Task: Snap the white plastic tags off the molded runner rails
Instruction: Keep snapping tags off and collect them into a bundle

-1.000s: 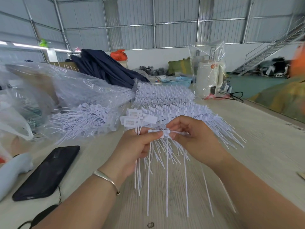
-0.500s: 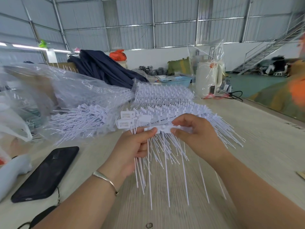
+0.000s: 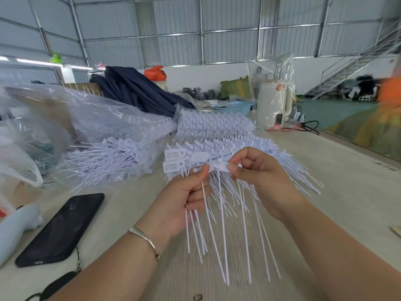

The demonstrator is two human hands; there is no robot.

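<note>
Pale wooden desk (image 3: 347,192), near edge: left hand (image 3: 184,200) clenches a bundle of loose white plastic tags (image 3: 173,161); right hand (image 3: 258,170) pinches a tag on the white molded runner rail (image 3: 219,165), raised higher than a second ago. Mid-desk: stacked uncut runner rails (image 3: 214,124) remain. Left edge: clear plastic bag of finished tags (image 3: 104,157). Judged well short of done.

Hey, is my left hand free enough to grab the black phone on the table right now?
Probably not as it is. The left hand grips a bunch of white tags, so its fingers are occupied. The black phone lies uncovered to its left with nothing between, so the way itself looks free.
</note>
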